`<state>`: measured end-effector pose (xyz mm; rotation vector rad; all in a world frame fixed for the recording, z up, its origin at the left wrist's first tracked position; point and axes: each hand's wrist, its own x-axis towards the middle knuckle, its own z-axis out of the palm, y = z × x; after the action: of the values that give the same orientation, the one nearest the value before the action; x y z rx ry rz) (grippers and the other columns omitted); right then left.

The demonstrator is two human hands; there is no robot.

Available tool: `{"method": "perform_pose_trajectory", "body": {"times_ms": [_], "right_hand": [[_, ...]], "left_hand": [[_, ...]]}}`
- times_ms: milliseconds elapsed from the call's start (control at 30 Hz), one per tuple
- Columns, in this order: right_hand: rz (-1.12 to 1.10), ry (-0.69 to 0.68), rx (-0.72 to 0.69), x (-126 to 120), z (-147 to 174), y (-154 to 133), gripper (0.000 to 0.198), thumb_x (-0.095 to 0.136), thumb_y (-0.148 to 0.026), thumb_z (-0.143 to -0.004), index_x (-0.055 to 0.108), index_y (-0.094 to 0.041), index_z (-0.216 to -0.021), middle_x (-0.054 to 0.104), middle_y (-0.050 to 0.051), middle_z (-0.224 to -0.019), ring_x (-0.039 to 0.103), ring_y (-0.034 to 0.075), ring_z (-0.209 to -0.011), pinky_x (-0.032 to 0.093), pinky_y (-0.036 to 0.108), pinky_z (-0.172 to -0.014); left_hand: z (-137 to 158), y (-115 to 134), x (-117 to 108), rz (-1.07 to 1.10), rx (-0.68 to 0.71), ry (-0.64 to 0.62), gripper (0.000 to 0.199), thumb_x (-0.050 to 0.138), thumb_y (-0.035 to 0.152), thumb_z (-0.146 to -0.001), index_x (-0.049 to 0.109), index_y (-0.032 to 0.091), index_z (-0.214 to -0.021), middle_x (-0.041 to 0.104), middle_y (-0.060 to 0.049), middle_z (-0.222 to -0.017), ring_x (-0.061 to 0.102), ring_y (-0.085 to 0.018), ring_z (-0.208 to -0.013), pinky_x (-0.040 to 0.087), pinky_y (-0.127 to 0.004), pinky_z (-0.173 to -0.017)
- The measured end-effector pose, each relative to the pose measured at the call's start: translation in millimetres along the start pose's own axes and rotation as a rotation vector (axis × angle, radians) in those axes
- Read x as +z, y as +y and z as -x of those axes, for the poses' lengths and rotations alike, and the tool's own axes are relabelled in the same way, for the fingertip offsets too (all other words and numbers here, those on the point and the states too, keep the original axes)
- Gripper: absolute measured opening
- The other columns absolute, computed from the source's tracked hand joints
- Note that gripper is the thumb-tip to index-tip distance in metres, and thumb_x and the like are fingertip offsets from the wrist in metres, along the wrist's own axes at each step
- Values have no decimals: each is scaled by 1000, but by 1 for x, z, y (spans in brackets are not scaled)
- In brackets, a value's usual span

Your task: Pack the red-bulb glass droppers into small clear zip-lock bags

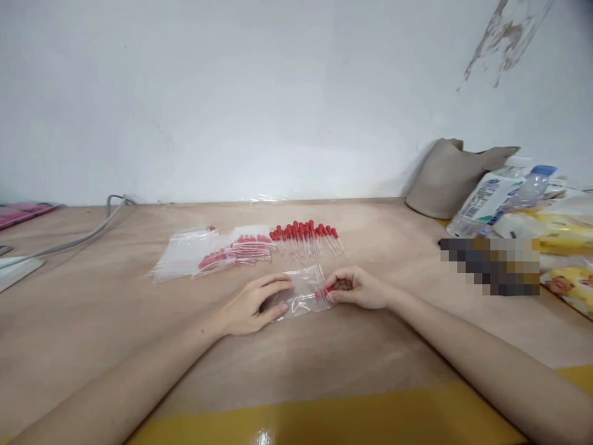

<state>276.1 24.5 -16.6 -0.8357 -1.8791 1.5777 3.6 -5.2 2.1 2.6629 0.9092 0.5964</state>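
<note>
A clear zip bag [303, 285] lies flat on the table between my hands. My left hand [254, 306] is curved over its left end, with thumb and fingers holding the plastic from above. My right hand [359, 289] pinches a dropper [324, 292] with a red bulb at the bag's right end. The dropper's thin tube points left and seems to be inside the bag. Behind the bag lies a row of red-bulbed droppers [303, 232] with thin clear tubes. Left of them are filled bags [250, 247] showing red bulbs, beside a stack of flat clear bags [183, 250].
A grey cable [99, 228] crosses the table's left side. At the right stand a torn grey-brown container [447, 179] and a clear plastic bottle [482, 201], with yellow packaging [567, 284] nearby. A blurred-out dark object [493, 266] lies in front. The wall [278, 99] bounds the back.
</note>
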Motion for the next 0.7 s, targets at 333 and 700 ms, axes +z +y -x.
{"method": "perform_pose_trajectory", "body": {"times_ms": [333, 700], "right_hand": [[100, 164, 49, 10, -1, -6, 34, 72, -43, -59, 66, -14, -75, 60, -1, -60, 50, 7, -51, 39, 20, -49], [49, 380, 240, 30, 7, -23, 32, 74, -38, -56, 55, -16, -66, 51, -6, -49, 39, 4, -38, 30, 17, -34]], "left_hand": [[5, -5, -5, 10, 38, -92, 52, 54, 38, -84, 38, 22, -132, 50, -8, -129, 47, -24, -117, 37, -41, -99], [2, 0, -4, 2, 38, -93, 47, 50, 35, -88, 38, 21, -130, 49, -8, -130, 45, -24, -119, 34, -42, -102]]}}
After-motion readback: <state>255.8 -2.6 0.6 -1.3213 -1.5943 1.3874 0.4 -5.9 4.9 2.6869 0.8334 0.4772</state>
